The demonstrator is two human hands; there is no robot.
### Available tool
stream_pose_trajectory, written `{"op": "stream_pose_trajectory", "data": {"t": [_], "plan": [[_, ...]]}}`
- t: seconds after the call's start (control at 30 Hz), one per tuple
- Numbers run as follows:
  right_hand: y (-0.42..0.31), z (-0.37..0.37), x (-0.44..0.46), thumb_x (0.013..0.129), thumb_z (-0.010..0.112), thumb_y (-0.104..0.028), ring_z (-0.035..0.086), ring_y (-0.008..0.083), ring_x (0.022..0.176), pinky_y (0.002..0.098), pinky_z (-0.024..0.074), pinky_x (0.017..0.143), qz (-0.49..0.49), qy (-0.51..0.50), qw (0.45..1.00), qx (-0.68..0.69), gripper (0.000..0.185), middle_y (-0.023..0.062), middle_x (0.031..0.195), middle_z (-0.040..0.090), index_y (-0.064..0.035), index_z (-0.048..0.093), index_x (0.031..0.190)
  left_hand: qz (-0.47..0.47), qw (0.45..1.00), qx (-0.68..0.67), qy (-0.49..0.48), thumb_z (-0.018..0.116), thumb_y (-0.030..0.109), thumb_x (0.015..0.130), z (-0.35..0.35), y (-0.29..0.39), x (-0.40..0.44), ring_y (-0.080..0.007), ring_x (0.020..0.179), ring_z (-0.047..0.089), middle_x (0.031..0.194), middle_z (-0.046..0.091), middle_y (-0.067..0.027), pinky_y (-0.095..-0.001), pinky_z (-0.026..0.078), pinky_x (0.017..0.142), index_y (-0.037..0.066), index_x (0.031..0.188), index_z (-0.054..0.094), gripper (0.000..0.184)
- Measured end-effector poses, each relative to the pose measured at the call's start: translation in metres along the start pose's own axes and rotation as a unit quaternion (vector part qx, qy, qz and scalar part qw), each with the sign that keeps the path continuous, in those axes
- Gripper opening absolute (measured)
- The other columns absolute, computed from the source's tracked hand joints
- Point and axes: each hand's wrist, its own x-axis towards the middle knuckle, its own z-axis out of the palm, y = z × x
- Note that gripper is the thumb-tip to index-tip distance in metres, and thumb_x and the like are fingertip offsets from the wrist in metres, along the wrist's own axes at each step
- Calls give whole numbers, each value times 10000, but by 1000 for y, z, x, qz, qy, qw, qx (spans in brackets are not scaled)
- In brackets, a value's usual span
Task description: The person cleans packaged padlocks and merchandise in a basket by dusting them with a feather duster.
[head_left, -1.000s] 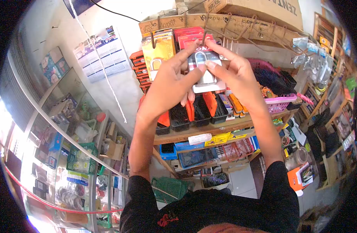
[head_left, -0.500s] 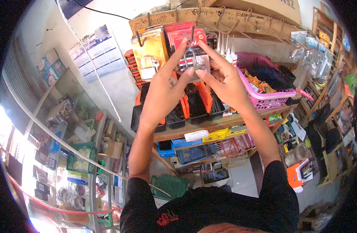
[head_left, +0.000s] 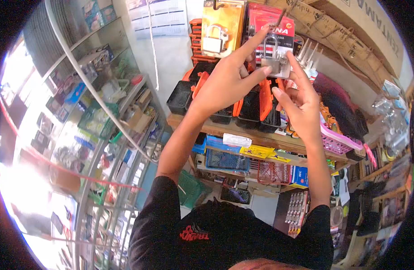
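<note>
Padlock pack btwn L hand & R hand, both spread wide.

Padlock card: left edge partly hidden behind the left hand; fine print too small to read;
Calendar: top cut off; dates too small to read;
Cardboard box: cut off at far right;
Plastic packets: blurred, right, contents unclear;
Wooden board: handwriting partly blurred

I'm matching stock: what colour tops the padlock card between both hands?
The card's top is red; head view.
</note>
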Motion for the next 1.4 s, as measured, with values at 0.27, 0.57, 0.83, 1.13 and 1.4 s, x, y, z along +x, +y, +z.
{"op": "stream_pose_trajectory", "data": {"t": [0.27,0.57,0.83,1.13,1.4], "plan": [[13,-56,-23,855,684,-79,483,7,582,170,416,547,50,-119,991,-35,677,48,1238,616,-144,380,1456,-56,993,36,102,655,102,878,34,3,-18,-11,571,445,768,547,-8,-185,392,524,172,1518,221,776],[27,-209,-66,892,610,-54,515,20,640,186,448,573,124,-174,968,-130,459,37,1154,630,-60,512,1340,-163,962,86,202,587,74,918,106,6,-84,-35,680,489,893,574,3,-188,407,579,81,1432,397,548],[57,-359,-83,925,604,-195,548,84,598,256,464,561,207,-133,949,-199,232,31,804,637,-23,637,1077,-413,899,-97,110,546,366,952,205,-41,-185,-81,686,576,900,611,-28,-193,384,534,95,1310,523,450],[140,-383,-68,888,605,-359,647,232,979,357,492,830,353,-416,759,-355,384,136,1073,686,-55,652,1118,-497,829,-243,-85,556,325,949,329,-115,-310,-110,749,593,976,636,-43,-213,451,575,106,1329,477,445],[170,-351,-63,862,478,-353,651,346,1002,446,517,803,257,-423,690,-528,409,210,1133,640,-65,663,1086,-415,878,-198,-134,581,251,957,365,-159,-342,-135,775,583,863,618,-58,-296,486,648,80,1267,507,362]]}}
